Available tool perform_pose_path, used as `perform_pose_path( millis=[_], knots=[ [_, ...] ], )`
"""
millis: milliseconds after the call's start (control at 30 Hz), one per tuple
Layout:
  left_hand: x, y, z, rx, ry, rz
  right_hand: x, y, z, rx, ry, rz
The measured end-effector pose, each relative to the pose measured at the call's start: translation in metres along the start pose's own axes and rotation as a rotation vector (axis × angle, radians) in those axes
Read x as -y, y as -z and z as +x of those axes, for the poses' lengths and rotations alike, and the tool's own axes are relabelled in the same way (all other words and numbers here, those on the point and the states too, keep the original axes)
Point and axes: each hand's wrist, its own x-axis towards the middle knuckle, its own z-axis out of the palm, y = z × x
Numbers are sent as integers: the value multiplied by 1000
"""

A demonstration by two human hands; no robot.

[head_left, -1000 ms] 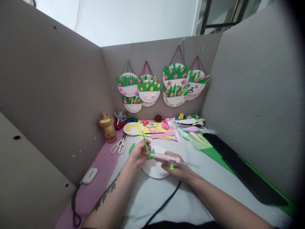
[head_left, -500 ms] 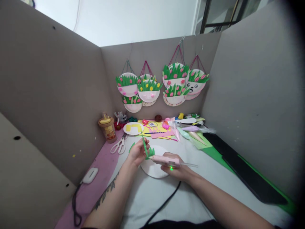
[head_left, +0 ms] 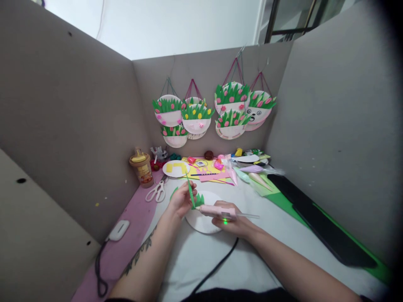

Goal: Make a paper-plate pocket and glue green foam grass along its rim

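My left hand [head_left: 181, 199] is closed on a narrow green paper leaf [head_left: 190, 192], held upright between the fingers. In my right hand [head_left: 231, 218] is a pink hot glue gun [head_left: 217, 211] with a green light lit and a clear glue stick out of its back. Its nozzle touches or nearly touches the leaf's lower end; I cannot tell which. Under both hands lies a white paper plate [head_left: 204, 226], with green paper grass [head_left: 199, 200] at its upper left. Another green piece [head_left: 174, 192] shows partly behind my left wrist.
White scissors [head_left: 156, 192], a brown cup [head_left: 141, 167] and a plate with yellow paper [head_left: 176, 169] stand to the left. Craft papers and clay bags lie at the back. A black board [head_left: 321, 222] lies right. Decorated plates [head_left: 197, 119] hang behind. The black cord [head_left: 217, 268] runs toward me.
Both hands stay almost in place, the leaf and glue gun still together. The view has shifted very slightly.
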Motion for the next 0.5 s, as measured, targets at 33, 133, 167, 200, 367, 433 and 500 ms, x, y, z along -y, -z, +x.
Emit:
perform_pose_path(
  millis=[33, 133, 167, 200, 367, 433, 500],
  knots=[
    [0, -1, 0, -5, -1, 2, 0, 0, 0, 0, 1, -6],
    [0, -2, -1, -22, -2, 6, 0, 0, 0, 1, 21, -7],
    [-1, -2, -2, -25, -1, 7, 0, 0, 0, 1, 26, -3],
    [-1, -3, -2, -26, 0, 7, 0, 0, 0, -2, 27, 1],
    [0, -2, -1, -27, -2, 7, -5, -3, -1, -18, 29, 23],
    [1, -1, 0, -30, -3, 7, -7, -4, -1, -7, 33, 30],
    [1, -1, 0, -34, -3, 9, -7, -4, -2, 4, 36, 41]
  ],
)
